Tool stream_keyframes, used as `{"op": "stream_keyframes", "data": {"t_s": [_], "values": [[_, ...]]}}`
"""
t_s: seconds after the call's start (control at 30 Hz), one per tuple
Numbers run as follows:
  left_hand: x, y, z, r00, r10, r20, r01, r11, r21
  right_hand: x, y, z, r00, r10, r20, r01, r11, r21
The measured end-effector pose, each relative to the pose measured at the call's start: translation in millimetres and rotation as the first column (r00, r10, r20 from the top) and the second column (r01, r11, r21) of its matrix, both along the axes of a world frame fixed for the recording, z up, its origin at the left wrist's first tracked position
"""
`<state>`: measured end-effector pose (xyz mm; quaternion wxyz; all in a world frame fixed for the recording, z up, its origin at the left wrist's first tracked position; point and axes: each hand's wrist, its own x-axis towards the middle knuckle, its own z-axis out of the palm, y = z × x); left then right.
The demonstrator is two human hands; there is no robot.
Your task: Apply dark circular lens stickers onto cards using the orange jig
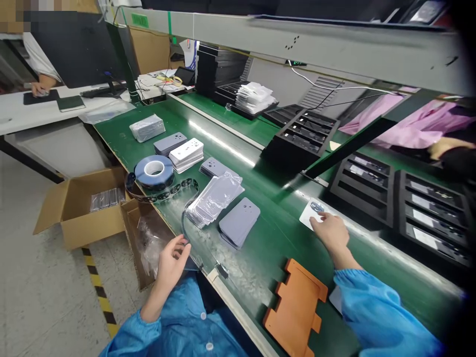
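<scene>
My left hand [174, 258] pinches the end of a dark strip [183, 218] that runs from a blue tape roll [153, 171] lying on the bench edge. Round black pieces line the strip. Fingers of my right hand [332, 230] are closed at the edge of a white phone back panel [308, 213], touching it beside a dark round camera-area piece [317, 206]. Between my hands lies a stack of grey panels [240, 222] with camera holes. An orange jig [295, 307] with notched edges rests nearer to me.
Plastic-wrapped panels [215, 198] and a white panel stack [187, 153] stand on the green bench. Black slotted trays [362, 186] line the right side. A metal rail [223, 131] crosses the bench. Open cardboard box [91, 213] sits at left. A co-worker's hand [43, 87] rests at another desk.
</scene>
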<state>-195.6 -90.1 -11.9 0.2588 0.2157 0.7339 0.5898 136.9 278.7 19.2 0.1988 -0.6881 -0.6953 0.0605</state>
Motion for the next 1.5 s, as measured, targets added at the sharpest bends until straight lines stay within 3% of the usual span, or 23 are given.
{"op": "stream_keyframes", "data": {"t_s": [0.07, 0.1, 0.17, 0.23, 0.3, 0.37, 0.47, 0.6, 0.87, 1.5], "values": [[0, 4, -4.1, 0.998, -0.005, 0.068, 0.004, 1.000, 0.026, -26, -22, 2.1, 0.995, 0.098, -0.010, -0.098, 0.995, -0.006], [0, 6, -4.8, 0.996, -0.010, 0.093, 0.006, 0.999, 0.043, -42, -40, 3.7, 0.974, 0.218, -0.059, -0.219, 0.976, -0.002], [-1, 7, -4.0, 0.991, -0.021, 0.129, 0.012, 0.998, 0.068, -80, -88, 8.0, 0.842, 0.496, -0.214, -0.498, 0.866, 0.046], [-2, 8, -1.8, 0.988, -0.020, 0.153, 0.008, 0.997, 0.078, -120, -142, 12.3, 0.668, 0.672, -0.319, -0.696, 0.716, 0.051], [-2, 8, -0.2, 0.985, -0.016, 0.171, 0.002, 0.997, 0.083, -159, -189, 15.0, 0.555, 0.742, -0.377, -0.796, 0.604, 0.018], [-3, 7, -0.4, 0.984, -0.031, 0.178, 0.015, 0.996, 0.089, -190, -222, 16.0, 0.483, 0.762, -0.431, -0.847, 0.531, -0.011], [-3, 5, -3.6, 0.983, -0.055, 0.174, 0.038, 0.995, 0.096, -221, -245, 16.4, 0.491, 0.748, -0.447, -0.849, 0.525, -0.054], [-3, 2, -7.7, 0.985, -0.059, 0.165, 0.045, 0.995, 0.086, -235, -250, 15.8, 0.533, 0.747, -0.397, -0.835, 0.540, -0.105], [-4, 2, -4.0, 0.982, -0.127, 0.141, 0.113, 0.989, 0.097, -231, -245, 7.1, 0.550, 0.730, -0.406, -0.820, 0.565, -0.093], [4, -1, -0.1, 0.983, -0.134, 0.126, 0.120, 0.986, 0.114, -208, -237, 5.9, 0.542, 0.602, -0.587, -0.768, 0.638, -0.056]]}}
